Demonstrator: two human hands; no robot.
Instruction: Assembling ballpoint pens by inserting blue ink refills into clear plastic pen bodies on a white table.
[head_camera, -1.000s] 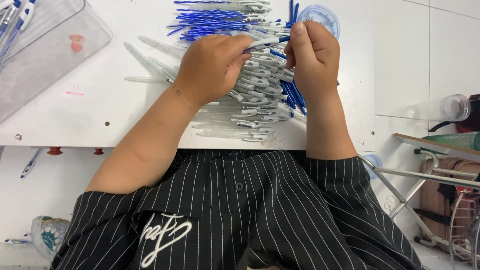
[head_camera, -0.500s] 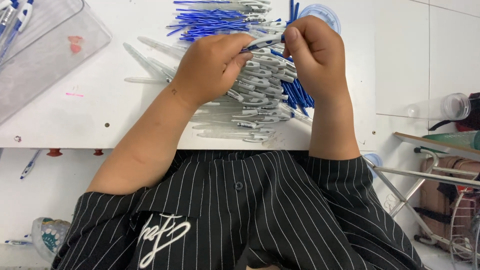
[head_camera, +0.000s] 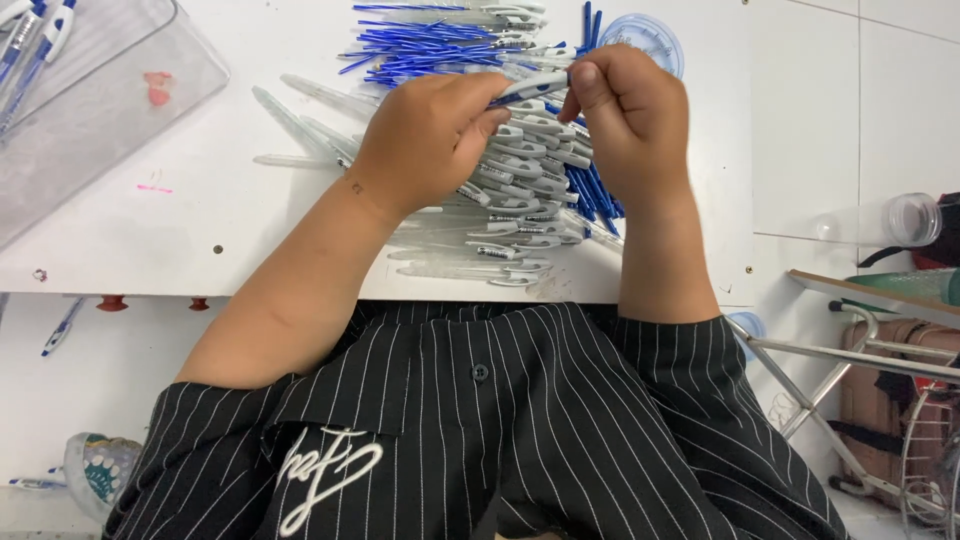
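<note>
Both hands are hovering curled above the pile (head_camera: 520, 200): left hand (head_camera: 430, 135) and right hand (head_camera: 625, 110) fingers are pinching one pen (head_camera: 530, 87).

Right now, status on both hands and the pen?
Left hand and right hand both grip one pen. Held above pile of pen barrels. Nothing blocking.

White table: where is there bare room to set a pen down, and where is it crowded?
Bare table lies between the clear tray and the left hand, and right of the right hand. Crowded: the pen-barrel pile under both hands and the blue refills beyond.
</note>
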